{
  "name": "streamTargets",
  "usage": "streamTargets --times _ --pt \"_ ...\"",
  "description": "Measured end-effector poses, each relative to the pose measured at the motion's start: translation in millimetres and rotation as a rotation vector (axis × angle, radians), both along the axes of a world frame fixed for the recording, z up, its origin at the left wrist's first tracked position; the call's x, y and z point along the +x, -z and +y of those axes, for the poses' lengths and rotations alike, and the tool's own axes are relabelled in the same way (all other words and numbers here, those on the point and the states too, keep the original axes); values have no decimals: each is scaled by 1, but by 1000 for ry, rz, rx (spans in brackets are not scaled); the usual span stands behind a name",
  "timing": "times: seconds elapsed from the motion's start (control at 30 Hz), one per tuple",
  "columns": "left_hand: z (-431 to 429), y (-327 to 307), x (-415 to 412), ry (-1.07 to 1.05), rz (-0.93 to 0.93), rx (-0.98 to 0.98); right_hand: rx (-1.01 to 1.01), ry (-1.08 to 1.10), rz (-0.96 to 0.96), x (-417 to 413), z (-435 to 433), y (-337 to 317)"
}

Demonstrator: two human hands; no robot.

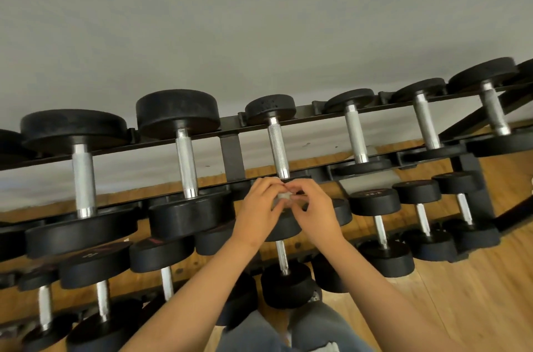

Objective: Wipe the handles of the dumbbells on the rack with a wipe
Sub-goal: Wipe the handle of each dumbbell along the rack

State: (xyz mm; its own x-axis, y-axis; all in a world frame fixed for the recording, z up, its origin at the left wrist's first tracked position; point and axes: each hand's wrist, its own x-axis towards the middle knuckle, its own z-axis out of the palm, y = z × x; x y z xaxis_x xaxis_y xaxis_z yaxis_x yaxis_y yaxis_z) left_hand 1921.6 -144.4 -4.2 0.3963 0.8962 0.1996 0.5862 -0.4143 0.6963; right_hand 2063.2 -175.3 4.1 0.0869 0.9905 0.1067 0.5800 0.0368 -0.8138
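— Grey wall [259, 20] up top, wood floor [461, 294] below, black rack [230, 150] of dumbbells running across. Tagging now.
— Hands?
— Left hand [256, 210] and right hand [315, 210] are meeting mid-frame, fingers curled, both pinching a small white wipe [283, 196] between the fingertips. It's looking bunched up; can't tell if it's being unfolded.
— Where is it sitting?
— Hovering over the near end of the middle top-row dumbbell [271, 109], just short of its handle [278, 150], not touching the metal.
— Progress?
— Judging early, or between handles: nothing is being rubbed right now, and no handle is showing wet, so can't say how many are done. Both rows are looking left to do.
— Handle direction?
— Long axis is running away from the person toward the wall, near end low in frame, far end high, neighbours lying roughly parallel.
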Motion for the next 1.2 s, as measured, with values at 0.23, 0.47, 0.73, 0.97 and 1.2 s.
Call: streamTargets --times 0.23,0.47,0.73,0.97,1.2 --pt "-3 6 15 -390 -226 -112 -39 -200 -223 29 28 -3" --pt "-21 22 18 -560 -277 -158 16 -312 -347 40 33 5" --pt "-21 34 26 -712 -426 -219 48 -296 -341 36 26 12" --pt "-2 49 28 -766 -480 -270 17 -323 -336 40 29 9" --pt "-7 59 37 -841 -683 -295 -35 -352 -362 41 32 3"
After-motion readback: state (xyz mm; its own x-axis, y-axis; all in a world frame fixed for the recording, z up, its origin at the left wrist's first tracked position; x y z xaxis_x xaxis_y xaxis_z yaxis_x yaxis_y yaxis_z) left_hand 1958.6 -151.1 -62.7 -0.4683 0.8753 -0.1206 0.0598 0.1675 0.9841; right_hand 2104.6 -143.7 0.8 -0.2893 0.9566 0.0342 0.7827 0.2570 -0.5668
